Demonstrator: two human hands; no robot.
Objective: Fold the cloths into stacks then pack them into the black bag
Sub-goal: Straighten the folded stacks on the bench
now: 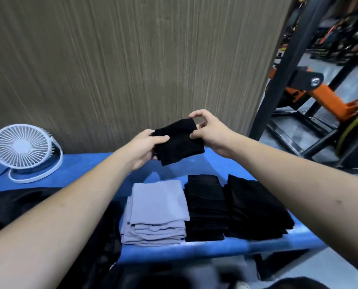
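Blue table, white fan far left, both hands pinching folded black cloth above grey stack

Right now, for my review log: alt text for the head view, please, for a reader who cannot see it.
Both hands, left hand and right hand, hold a folded black cloth above a blue table. Below lie a grey cloth stack and two black cloth stacks side by side. A white fan stands far left.

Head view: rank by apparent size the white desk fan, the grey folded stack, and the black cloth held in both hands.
1. Grey folded stack, nearest the camera, so partly perspective.
2. White desk fan.
3. Black cloth, held by left hand and right hand.
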